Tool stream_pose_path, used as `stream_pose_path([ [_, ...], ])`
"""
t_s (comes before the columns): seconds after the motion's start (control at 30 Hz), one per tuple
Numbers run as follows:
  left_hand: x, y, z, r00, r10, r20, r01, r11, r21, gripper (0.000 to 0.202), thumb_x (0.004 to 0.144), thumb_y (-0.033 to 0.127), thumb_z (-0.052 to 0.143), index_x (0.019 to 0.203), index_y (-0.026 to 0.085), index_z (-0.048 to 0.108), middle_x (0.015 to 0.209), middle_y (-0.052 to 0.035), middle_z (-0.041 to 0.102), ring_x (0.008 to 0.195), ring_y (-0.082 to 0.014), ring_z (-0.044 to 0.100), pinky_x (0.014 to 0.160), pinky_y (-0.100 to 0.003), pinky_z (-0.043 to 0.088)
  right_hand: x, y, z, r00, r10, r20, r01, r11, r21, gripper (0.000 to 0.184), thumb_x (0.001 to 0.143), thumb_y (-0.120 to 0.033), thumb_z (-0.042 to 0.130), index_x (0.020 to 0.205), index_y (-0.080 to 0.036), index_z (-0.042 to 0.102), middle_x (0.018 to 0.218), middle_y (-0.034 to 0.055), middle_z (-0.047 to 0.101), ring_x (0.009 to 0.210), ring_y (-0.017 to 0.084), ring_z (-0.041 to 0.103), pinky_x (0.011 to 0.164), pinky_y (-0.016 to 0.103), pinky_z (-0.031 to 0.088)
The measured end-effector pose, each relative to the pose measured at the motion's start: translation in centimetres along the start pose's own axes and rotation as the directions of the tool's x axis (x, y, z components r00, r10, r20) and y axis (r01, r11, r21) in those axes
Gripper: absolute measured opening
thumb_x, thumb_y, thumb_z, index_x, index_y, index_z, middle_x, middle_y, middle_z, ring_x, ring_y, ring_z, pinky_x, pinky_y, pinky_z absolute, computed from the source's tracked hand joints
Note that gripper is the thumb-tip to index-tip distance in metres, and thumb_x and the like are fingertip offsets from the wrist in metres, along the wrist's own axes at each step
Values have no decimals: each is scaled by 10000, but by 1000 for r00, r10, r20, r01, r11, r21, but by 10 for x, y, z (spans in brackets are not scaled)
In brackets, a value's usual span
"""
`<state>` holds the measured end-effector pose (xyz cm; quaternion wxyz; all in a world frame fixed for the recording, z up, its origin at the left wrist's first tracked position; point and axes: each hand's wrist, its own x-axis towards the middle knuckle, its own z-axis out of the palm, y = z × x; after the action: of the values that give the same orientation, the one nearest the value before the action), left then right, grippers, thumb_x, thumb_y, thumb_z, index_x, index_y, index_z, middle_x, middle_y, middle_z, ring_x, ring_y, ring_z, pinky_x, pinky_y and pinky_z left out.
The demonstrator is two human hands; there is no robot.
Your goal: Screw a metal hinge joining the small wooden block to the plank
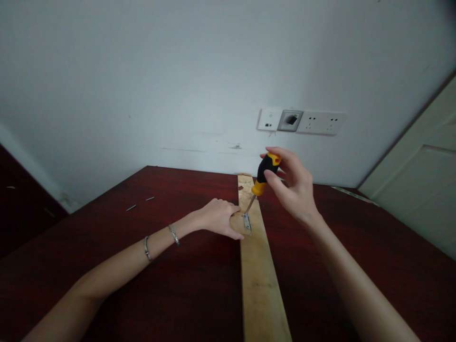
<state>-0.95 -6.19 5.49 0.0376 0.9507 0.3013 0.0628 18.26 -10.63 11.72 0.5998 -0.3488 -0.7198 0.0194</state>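
My right hand (296,187) grips a yellow-and-black screwdriver (266,170) by its handle, thumb and fingers around it. The tool slants down to the left. Its tip meets the upper end of a small metal plate (248,223), where a screw head is too small to make out. Under the plate lies a thin, rounded piece of wood (235,223) on a long wooden board (261,285). My left hand (219,217) holds this rounded piece from the left, with thumb and fingers curved around its edge. Part of the piece is hidden by those fingers.
Two thin metal pins or screws (131,207) lie on the dark red tabletop (192,280), left of the board. The board's far end reaches the white wall (199,95). Sockets (321,123) are set in that wall. A pale door (423,175) stands at right.
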Motion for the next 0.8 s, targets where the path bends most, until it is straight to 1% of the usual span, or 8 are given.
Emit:
stream_pose_path([
  [0.13,1,1,1,1000,-8,18,8,1000,-1,562,651,673,654,948,196,622,929,-48,708,814,-267,678,667,-311,457,2,-3,1,1000,23,-7,-24,997,-77,364,737,-332,709,1088,-270,634,1082,63,566,962,215,579,617,296,573],
  [0.23,2,0,3,1000,-20,19,20,1000,5,582,650,683,649,954,188,623,929,-58,705,813,-268,676,671,-317,462,1,0,1,999,43,-13,-43,999,-14,395,786,-284,652,1176,-290,592,1102,55,592,964,205,598,695,324,576],
  [0.33,2,0,3,1000,-21,0,21,1000,11,590,654,683,645,977,189,623,932,-59,705,817,-269,675,675,-319,463,0,3,1,998,57,24,-59,995,84,451,832,-241,568,1275,-309,513,1180,50,597,1031,205,602,801,363,565],
  [0.4,1,0,3,1000,-15,-10,15,1000,5,576,660,673,649,988,200,624,930,-48,706,815,-265,675,676,-315,462,0,4,0,998,57,26,-59,996,65,434,812,-257,599,1240,-308,542,1196,48,584,1044,211,594,788,356,570],
  [0.53,2,1,3,1000,-10,1,10,1000,-7,562,655,658,665,986,205,630,920,-40,707,801,-256,677,672,-308,460,3,6,0,997,65,-30,-66,997,-31,435,730,-306,710,1152,-303,603,1138,44,579,930,198,604,698,334,579],
  [0.67,2,0,3,1000,-5,-7,5,1000,-6,579,656,667,658,991,195,630,924,-49,705,817,-259,674,678,-310,460,2,10,2,996,87,4,-87,992,88,469,812,-262,611,1267,-309,509,1173,48,588,967,193,612,755,349,569],
  [0.73,2,0,3,1000,2,-15,-2,1000,-5,594,654,673,656,1003,194,627,928,-51,704,826,-261,672,678,-308,459,2,11,2,996,91,4,-91,987,132,444,826,-253,586,1258,-305,497,1166,49,591,1012,196,604,780,347,561],
  [0.8,1,-1,3,1000,11,-16,-11,1000,-3,597,657,671,655,1009,190,626,931,-54,703,825,-260,672,676,-309,458,1,13,3,996,93,-17,-90,987,130,425,796,-270,632,1204,-303,518,1149,44,583,1013,196,597,765,333,560],
])
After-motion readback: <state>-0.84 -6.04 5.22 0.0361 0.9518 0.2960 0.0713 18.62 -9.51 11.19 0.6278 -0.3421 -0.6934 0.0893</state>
